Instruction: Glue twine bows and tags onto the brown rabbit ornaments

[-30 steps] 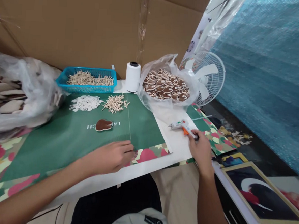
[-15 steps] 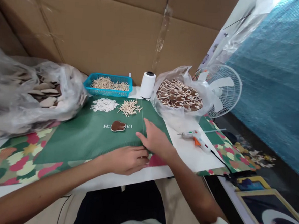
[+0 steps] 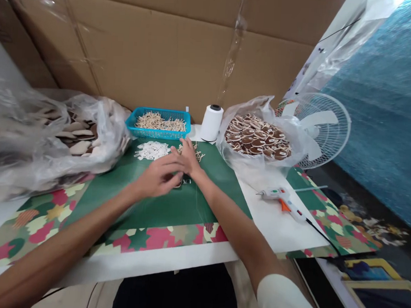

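Some inverted letters (image 3: 186, 181); left hand (image 3: 158, 175); right hand (image 3: 188, 159) by strips (image 3: 199, 154)

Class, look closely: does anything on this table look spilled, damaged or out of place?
Nothing looks clearly spilled or damaged. Slightly odd: the glue gun lies on its side rather than standing propped up.

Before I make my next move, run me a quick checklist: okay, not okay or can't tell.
1. Glue gun lying free of both hands: ok.
2. Its cord clear of your arms: ok.
3. Spool upright: ok.
4. Brown piece in plain view: not ok, left hand mostly hides it.
5. Strip from the near pile in right hand: cannot tell.
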The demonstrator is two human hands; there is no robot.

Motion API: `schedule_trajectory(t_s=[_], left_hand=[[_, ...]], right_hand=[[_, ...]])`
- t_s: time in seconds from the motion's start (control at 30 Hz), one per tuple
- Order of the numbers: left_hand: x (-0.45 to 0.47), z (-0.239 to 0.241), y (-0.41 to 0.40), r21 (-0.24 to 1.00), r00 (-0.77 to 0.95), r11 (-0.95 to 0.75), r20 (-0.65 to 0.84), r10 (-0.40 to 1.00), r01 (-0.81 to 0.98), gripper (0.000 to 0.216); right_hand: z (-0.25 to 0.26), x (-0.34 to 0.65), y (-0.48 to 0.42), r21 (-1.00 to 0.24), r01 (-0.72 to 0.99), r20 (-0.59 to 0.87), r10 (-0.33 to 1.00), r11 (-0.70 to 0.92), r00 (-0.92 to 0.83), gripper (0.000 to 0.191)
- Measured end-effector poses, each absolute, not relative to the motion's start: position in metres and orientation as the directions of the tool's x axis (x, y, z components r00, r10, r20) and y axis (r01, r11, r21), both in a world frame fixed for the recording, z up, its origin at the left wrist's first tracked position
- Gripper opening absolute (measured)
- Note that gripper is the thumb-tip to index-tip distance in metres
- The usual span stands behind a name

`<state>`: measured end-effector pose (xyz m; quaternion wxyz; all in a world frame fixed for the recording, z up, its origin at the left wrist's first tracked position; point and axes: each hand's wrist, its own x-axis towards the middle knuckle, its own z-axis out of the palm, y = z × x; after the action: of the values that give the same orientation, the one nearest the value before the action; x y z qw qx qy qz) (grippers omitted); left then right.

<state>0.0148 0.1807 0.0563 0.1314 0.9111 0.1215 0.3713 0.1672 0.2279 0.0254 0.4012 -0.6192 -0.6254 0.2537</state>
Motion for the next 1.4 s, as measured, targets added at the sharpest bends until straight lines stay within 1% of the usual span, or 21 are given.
schedule_trajectory(t_s=[0.07, 0.13, 0.2, 0.27, 0.33, 0.4, 0.47, 0.53, 0.57, 0.7, 0.77, 0.9, 0.97, 1.1, 1.27, 1.4], left_hand=[[0.009, 0.049, 0.200, 0.340, 0.643, -0.907, 0.642, 0.416, 0.248, 0.020], [0.006, 0.040, 0.215, 0.355, 0.617, -0.881, 0.630, 0.472, 0.312, 0.022], [0.008, 0.032, 0.227, 0.375, 0.600, -0.863, 0.621, 0.505, 0.339, 0.024], [0.014, 0.027, 0.237, 0.393, 0.581, -0.843, 0.611, 0.538, 0.368, 0.026], [0.023, 0.023, 0.246, 0.408, 0.562, -0.822, 0.600, 0.569, 0.397, 0.031], [0.032, 0.019, 0.255, 0.421, 0.551, -0.804, 0.586, 0.594, 0.419, 0.035], [0.037, 0.014, 0.262, 0.433, 0.547, -0.790, 0.571, 0.612, 0.433, 0.038], [0.038, 0.008, 0.266, 0.443, 0.548, -0.782, 0.558, 0.623, 0.437, 0.037], [0.037, 0.005, 0.267, 0.448, 0.549, -0.780, 0.554, 0.626, 0.437, 0.036], [0.029, -0.004, 0.264, 0.463, 0.551, -0.771, 0.540, 0.636, 0.436, 0.033], [0.027, -0.006, 0.261, 0.467, 0.559, -0.770, 0.530, 0.638, 0.436, 0.034], [0.027, -0.009, 0.260, 0.463, 0.593, -0.780, 0.510, 0.623, 0.422, 0.038], [0.027, -0.010, 0.261, 0.462, 0.597, -0.782, 0.509, 0.620, 0.418, 0.040], [0.025, -0.011, 0.265, 0.468, 0.599, -0.780, 0.505, 0.622, 0.415, 0.044], [0.023, -0.009, 0.266, 0.463, 0.675, -0.805, 0.461, 0.577, 0.372, 0.047], [0.024, -0.009, 0.265, 0.456, 0.714, -0.819, 0.437, 0.548, 0.350, 0.048]], right_hand=[[0.017, 0.168, 0.222, -0.789, 0.605, 0.202, 0.976, 0.112, 0.082, 0.073], [0.013, 0.172, 0.216, -0.736, 0.657, 0.280, 0.957, 0.164, 0.075, 0.078], [0.010, 0.177, 0.213, -0.681, 0.708, 0.357, 0.929, 0.189, 0.096, 0.068], [0.009, 0.182, 0.212, -0.665, 0.734, 0.359, 0.921, 0.138, 0.151, 0.055], [0.009, 0.187, 0.213, -0.671, 0.739, 0.301, 0.931, 0.056, 0.204, 0.050], [0.011, 0.194, 0.210, -0.651, 0.759, 0.263, 0.936, -0.006, 0.233, 0.051], [0.015, 0.203, 0.203, -0.608, 0.791, 0.223, 0.941, -0.069, 0.254, 0.054], [0.019, 0.212, 0.191, -0.550, 0.824, 0.154, 0.953, -0.137, 0.261, 0.054], [0.020, 0.217, 0.184, -0.520, 0.838, 0.107, 0.960, -0.168, 0.259, 0.050], [0.026, 0.231, 0.164, -0.412, 0.872, -0.083, 0.964, -0.265, 0.254, 0.024], [0.030, 0.234, 0.161, -0.359, 0.882, -0.133, 0.952, -0.304, 0.274, 0.021], [0.041, 0.234, 0.160, -0.280, 0.894, -0.151, 0.936, -0.350, 0.318, 0.027], [0.045, 0.230, 0.158, -0.277, 0.906, -0.162, 0.945, -0.321, 0.285, 0.029], [0.048, 0.221, 0.153, -0.267, 0.926, -0.239, 0.949, -0.266, 0.203, 0.028], [0.053, 0.233, 0.149, -0.163, 0.920, -0.286, 0.909, -0.357, 0.302, 0.031], [0.056, 0.250, 0.147, -0.127, 0.903, -0.286, 0.887, -0.411, 0.363, 0.032]])
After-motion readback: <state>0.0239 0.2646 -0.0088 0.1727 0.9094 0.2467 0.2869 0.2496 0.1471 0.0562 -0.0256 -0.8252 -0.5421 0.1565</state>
